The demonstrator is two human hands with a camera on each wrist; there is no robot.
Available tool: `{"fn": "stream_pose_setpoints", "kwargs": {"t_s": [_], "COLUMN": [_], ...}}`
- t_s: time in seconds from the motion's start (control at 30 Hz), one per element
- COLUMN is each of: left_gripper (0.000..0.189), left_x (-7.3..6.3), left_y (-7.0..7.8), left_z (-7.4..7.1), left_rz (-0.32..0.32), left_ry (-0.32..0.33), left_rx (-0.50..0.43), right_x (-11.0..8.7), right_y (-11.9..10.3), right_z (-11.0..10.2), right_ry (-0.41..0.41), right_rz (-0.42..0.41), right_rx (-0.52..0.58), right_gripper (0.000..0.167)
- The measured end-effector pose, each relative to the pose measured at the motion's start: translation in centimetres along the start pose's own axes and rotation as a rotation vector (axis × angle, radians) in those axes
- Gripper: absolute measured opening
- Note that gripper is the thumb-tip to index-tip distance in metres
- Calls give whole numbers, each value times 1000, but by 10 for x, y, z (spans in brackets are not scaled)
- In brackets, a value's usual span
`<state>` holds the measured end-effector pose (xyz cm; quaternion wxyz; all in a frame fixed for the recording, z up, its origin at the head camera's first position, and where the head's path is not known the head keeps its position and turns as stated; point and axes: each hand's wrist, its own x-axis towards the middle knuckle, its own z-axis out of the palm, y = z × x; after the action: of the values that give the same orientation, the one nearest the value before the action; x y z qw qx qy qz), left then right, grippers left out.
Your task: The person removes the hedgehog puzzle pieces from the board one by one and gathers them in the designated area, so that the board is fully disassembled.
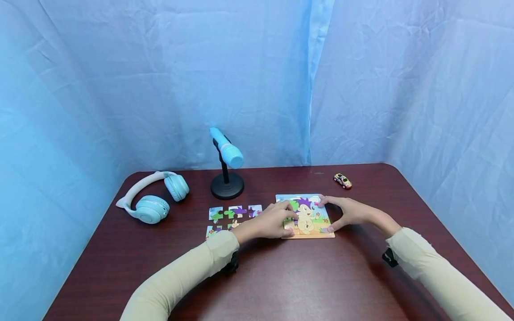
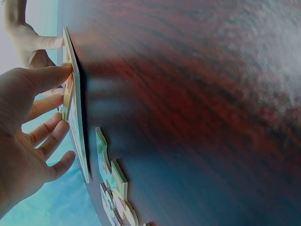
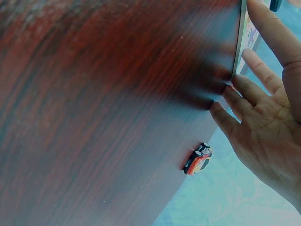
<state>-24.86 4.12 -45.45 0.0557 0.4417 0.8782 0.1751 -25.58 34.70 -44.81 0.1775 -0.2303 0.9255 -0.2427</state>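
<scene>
A square jigsaw puzzle board [image 1: 315, 218] with a purple-haired cartoon animal lies on the table, partly covered by the hands. My left hand [image 1: 274, 221] is over the board's left side. In the left wrist view, thumb and fingers pinch a puzzle piece [image 2: 68, 98] at the board's surface; its picture is mostly hidden. Along the right side, my right hand [image 1: 348, 211] touches the board with spread thumb and fingers, the thumb near the lower corner. Several loose puzzle pieces [image 1: 215, 213] lie left of the board, some hidden behind the left forearm.
Blue-and-white headphones [image 1: 150, 209] lie at the table's left. A blue microphone [image 1: 231, 154] on a black stand [image 1: 227, 186] stands behind the loose pieces. A small toy car [image 1: 342, 180] sits at the back right. Blue curtains [image 1: 257, 80] surround the dark wooden table [image 1: 289, 281].
</scene>
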Motion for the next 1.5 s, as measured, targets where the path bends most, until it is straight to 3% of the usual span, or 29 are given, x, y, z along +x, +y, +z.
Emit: {"fn": "stream_pose_setpoints", "kwargs": {"t_s": [0.63,1.5], "left_gripper": [51,50], "left_x": [1,1], "left_y": [2,4], "left_z": [-3,-5], "left_rz": [15,24], "left_ry": [21,24], "left_rx": [40,4], "right_x": [1,0], "right_y": [4,4], "right_z": [0,1], "right_ry": [4,4], "right_rz": [5,5], "right_rx": [-19,-16], "right_gripper": [75,75]}}
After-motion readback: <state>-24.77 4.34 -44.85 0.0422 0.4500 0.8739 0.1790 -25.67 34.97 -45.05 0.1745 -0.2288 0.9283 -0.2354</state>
